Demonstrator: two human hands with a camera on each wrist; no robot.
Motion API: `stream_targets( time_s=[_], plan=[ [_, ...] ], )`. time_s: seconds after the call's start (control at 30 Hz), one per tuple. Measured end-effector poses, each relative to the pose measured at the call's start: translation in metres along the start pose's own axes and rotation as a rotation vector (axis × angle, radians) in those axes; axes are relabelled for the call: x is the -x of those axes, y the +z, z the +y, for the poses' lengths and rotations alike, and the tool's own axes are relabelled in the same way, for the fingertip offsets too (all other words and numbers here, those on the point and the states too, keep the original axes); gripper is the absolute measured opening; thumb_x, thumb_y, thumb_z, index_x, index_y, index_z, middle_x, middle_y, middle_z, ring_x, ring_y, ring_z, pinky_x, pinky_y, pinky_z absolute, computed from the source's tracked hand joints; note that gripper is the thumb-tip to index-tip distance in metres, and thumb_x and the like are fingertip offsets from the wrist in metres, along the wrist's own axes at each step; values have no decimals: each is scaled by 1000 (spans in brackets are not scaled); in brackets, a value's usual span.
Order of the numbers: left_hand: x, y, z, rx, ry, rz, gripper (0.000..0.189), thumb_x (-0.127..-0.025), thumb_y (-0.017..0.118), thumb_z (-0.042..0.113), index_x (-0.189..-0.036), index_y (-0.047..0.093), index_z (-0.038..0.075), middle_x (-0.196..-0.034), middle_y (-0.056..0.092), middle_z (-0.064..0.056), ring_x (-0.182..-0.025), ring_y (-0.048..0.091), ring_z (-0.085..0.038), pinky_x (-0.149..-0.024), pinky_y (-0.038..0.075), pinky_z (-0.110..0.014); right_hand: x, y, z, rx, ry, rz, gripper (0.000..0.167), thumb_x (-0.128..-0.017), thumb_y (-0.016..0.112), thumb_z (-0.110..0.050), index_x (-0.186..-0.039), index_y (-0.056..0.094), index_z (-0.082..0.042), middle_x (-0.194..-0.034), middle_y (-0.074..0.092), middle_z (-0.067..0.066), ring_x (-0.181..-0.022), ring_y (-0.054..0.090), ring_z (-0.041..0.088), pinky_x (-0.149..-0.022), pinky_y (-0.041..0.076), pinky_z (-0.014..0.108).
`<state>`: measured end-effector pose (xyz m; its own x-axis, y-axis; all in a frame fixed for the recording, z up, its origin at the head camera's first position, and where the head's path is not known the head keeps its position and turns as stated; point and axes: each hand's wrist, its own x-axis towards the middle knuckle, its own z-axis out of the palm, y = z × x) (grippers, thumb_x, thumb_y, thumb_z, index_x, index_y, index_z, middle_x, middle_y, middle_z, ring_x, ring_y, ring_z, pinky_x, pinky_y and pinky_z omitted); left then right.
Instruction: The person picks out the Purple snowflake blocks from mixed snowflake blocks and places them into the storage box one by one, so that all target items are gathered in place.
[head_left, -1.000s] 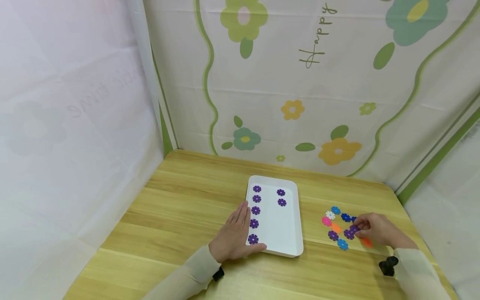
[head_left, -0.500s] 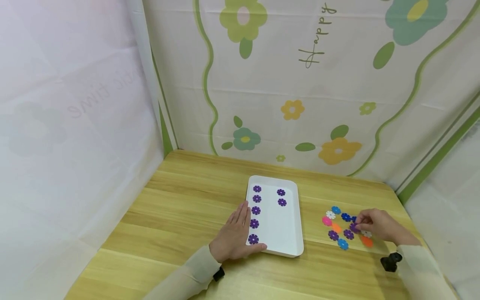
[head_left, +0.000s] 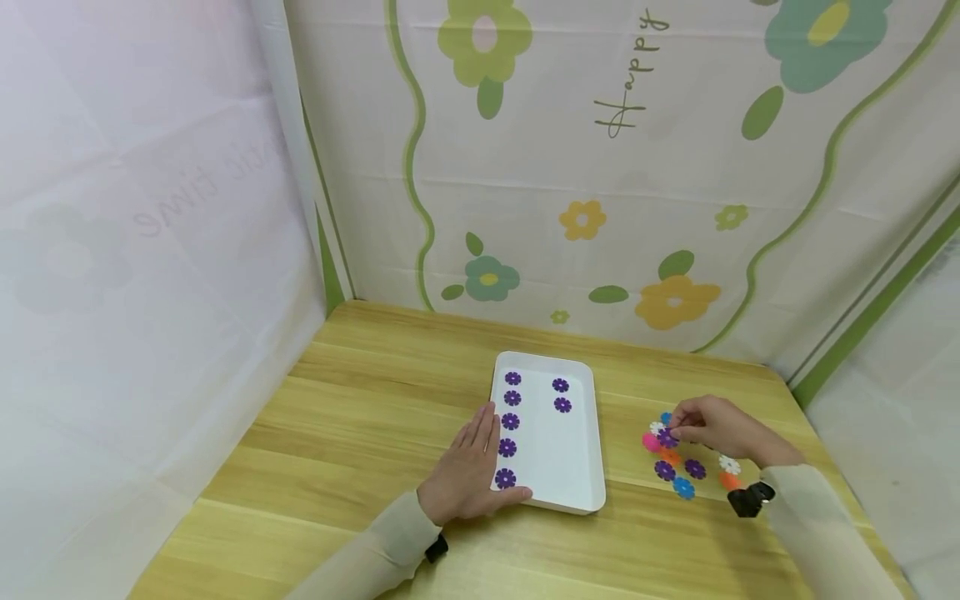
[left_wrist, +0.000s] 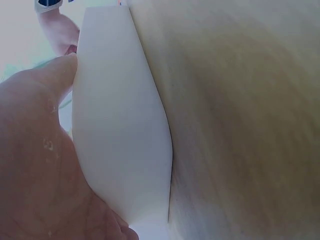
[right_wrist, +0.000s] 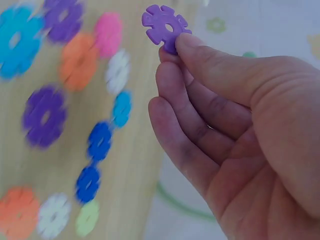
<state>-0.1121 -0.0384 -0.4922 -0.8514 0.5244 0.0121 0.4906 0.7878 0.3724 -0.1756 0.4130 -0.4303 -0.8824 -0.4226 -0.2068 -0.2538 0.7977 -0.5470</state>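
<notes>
Between thumb and fingertip, my right hand pinches a purple snowflake disc, a flat plastic piece with slotted edges and a hole in the middle. In the head view this hand is above the loose discs on the table. My left hand lies against the near left corner of a white tray, fingers straight along its side and thumb at the near rim. Inside the tray, several purple discs form a column on the left, and two more purple discs lie at the upper right.
Right of the tray, loose snowflake discs lie on the wooden table: purple, orange, pink, white, pale green and blue. A flower-printed cloth hangs behind the table.
My right hand has picked up the purple disc from the right of the loose pieces and moved it left toward the tray. The left hand and tray have stayed in place.
</notes>
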Motion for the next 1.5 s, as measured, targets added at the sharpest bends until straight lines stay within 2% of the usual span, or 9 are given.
stream_targets(
  time_s=[0.17, 0.27, 0.53, 0.73, 0.93, 1.07, 1.23, 1.3, 1.5],
  plan=[
    [0, -4, 3, -28, -15, -33, 120, -93, 52, 82, -166, 16, -7, -177, 4, -25, -166, 11, -39, -133, 24, -53, -16, 0, -21, 23, -50, -19, 9, -104, 68, -19, -99, 73, -16, -92, 75, 1, -77, 64, 2, -69, 56, 23],
    [1, -7, 5, -35, -35, -58, 120, -93, 52, 82, -166, 15, -6, -177, 3, -23, -166, 9, -38, -133, 23, -51, -25, 2, -34, 9, -63, -35, 9, -104, 68, -18, -99, 74, -16, -92, 76, -1, -73, 63, 2, -68, 57, 24],
    [1, -5, 5, -32, -36, -63, 120, -93, 52, 81, -167, 14, -5, -177, 2, -23, -166, 8, -37, -134, 22, -50, -45, 8, -65, 35, -136, -51, 8, -104, 69, -18, -98, 74, -17, -93, 75, -6, -79, 64, 4, -70, 58, 24],
    [-1, -5, 3, -44, -36, -48, 121, -93, 50, 84, -167, 13, -5, -178, 1, -22, -166, 7, -37, -134, 23, -50, -69, 10, -87, 73, -169, -68, 11, -104, 68, -16, -94, 74, -17, -91, 77, -8, -79, 65, 7, -70, 56, 23],
    [-2, -5, 3, -47, -42, -52, 121, -92, 52, 83, -167, 14, -4, -178, 2, -22, -166, 8, -37, -133, 23, -51, -92, 21, -104, 81, -231, -101, 11, -102, 70, -12, -92, 73, -15, -88, 74, -5, -78, 63, 9, -71, 56, 23],
    [-3, -5, 3, -44, -44, -58, 121, -92, 51, 83, -167, 13, -4, -178, 1, -22, -166, 8, -37, -133, 23, -50, -106, 31, -111, 92, -254, -115, 12, -101, 70, -7, -91, 74, -13, -87, 73, -3, -77, 63, 11, -70, 57, 23],
    [-3, -5, 3, -50, -40, -57, 122, -92, 49, 85, -167, 12, -4, -178, 1, -22, -166, 8, -37, -133, 23, -50, -120, 46, -112, 115, -223, -139, 12, -100, 71, -5, -91, 75, -11, -85, 72, -2, -73, 59, 9, -67, 53, 22],
    [-3, -5, 3, -48, -37, -54, 122, -92, 50, 84, -167, 13, -4, -178, 1, -22, -166, 8, -37, -133, 23, -50, -124, 51, -111, 131, -206, -144, 11, -100, 71, -6, -91, 76, -11, -85, 72, -2, -73, 57, 8, -68, 52, 21],
    [-3, -5, 3, -45, -38, -50, 121, -93, 51, 83, -167, 13, -5, -177, 1, -22, -166, 8, -37, -133, 23, -50, -130, 60, -105, 176, -226, -140, 11, -99, 72, -6, -91, 76, -13, -87, 74, -3, -75, 57, 6, -72, 53, 21]
  ],
)
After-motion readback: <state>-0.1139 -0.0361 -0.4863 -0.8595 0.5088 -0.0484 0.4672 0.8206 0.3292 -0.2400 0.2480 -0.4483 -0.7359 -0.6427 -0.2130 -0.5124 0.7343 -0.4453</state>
